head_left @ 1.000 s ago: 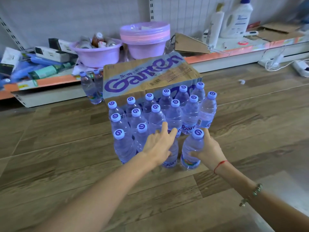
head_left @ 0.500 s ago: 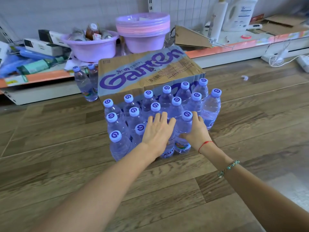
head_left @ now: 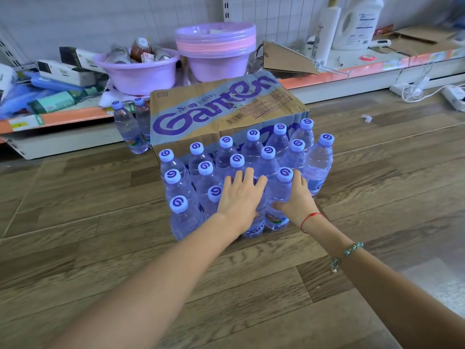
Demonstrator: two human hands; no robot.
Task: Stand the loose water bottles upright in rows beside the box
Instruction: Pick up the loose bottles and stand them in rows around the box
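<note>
A cardboard Ganten box (head_left: 216,109) stands on the wooden floor. In front of it several clear water bottles with pale blue caps (head_left: 205,170) stand upright in rows. My left hand (head_left: 240,197) lies with fingers spread over the top of a front-row bottle (head_left: 256,227) and hides its cap. My right hand (head_left: 295,197) grips the front-row bottle (head_left: 280,195) to the right of it, fingers behind and thumb across its body. Another bottle (head_left: 318,162) stands at the right end. Two more bottles (head_left: 128,129) stand left of the box.
A low shelf (head_left: 63,117) behind the box carries purple basins (head_left: 141,71), packets and detergent bottles (head_left: 357,21). A power strip with cables (head_left: 453,94) lies on the floor at the far right. Bare wooden floor spreads around the bottles.
My right hand has slid its bottle inward against the rows, and my left hand has come down over the neighbouring bottle's top. The view has moved closer to the bottles.
</note>
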